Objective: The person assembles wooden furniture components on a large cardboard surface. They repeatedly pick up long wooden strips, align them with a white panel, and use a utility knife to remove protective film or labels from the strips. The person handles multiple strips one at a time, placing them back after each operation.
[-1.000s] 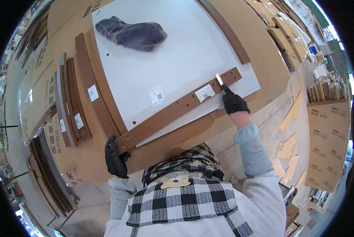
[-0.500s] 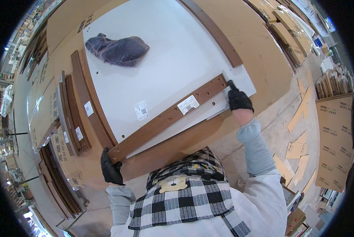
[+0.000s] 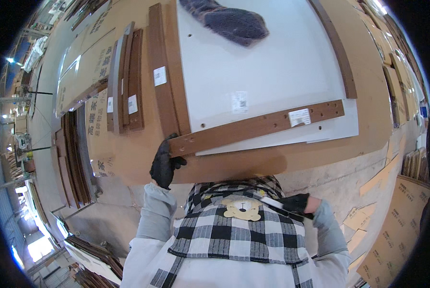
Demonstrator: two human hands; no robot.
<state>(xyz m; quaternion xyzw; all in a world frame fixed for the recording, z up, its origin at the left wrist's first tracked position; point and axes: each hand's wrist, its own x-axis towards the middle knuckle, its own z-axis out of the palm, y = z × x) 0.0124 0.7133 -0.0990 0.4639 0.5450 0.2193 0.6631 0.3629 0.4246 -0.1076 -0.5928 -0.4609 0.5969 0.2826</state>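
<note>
A brown wooden strip (image 3: 244, 128) with drilled holes and a white label lies across the near edge of a white panel (image 3: 272, 67). My black-gloved left hand (image 3: 162, 165) is closed round the strip's left end, thumb on the near side. My right hand (image 3: 295, 204), also gloved in black, is down at the right side of my checked apron (image 3: 224, 240). Its fingers are closed by a narrow white flat piece (image 3: 271, 202), whose kind I cannot make out; part of that hand is hidden by the apron's folds.
A dark fuzzy cloth (image 3: 236, 26) lies on the panel's far part. Brown strips (image 3: 164, 72) flank the panel's left edge, and another strip (image 3: 337, 48) runs along its right. Several more labelled strips (image 3: 136, 86) lie on the cardboard (image 3: 253, 162). Cardboard scraps (image 3: 359, 218) litter the floor at right.
My right hand has left the strip's right end and come back to my apron. My left hand stays at the left end. The whole view has shifted and turned.
</note>
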